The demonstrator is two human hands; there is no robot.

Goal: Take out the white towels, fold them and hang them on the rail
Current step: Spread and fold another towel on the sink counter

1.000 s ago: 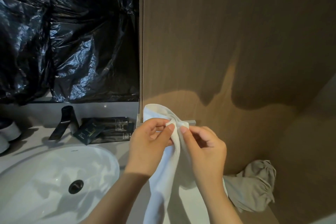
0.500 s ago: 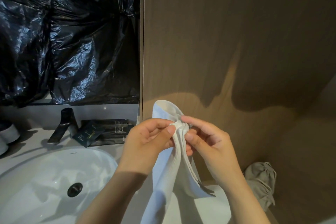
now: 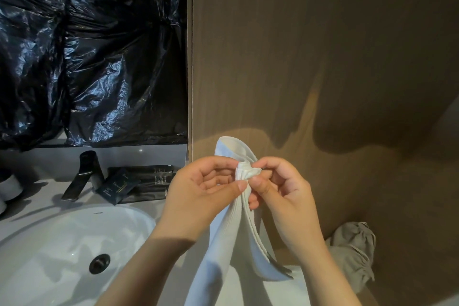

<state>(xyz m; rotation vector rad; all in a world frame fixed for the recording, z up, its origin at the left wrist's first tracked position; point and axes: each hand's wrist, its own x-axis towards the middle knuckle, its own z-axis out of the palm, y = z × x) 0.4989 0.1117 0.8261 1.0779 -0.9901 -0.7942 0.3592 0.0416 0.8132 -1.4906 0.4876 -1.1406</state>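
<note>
A white towel hangs bunched between both hands in front of the brown wall, its long end trailing down past the frame's bottom. My left hand grips the gathered top with thumb and fingers curled round it. My right hand pinches the same bunched fold from the right side. One corner of the towel sticks up behind my fingers. The rail is hidden behind my hands and the towel.
A white sink with a dark drain lies lower left, a black tap and dark sachets behind it. Black plastic sheet covers the mirror. A crumpled grey cloth bag sits lower right by the wooden wall.
The hands gathered the towel's top into a tighter bunch and lifted it slightly. The short metal rail end seen a second ago is now covered.
</note>
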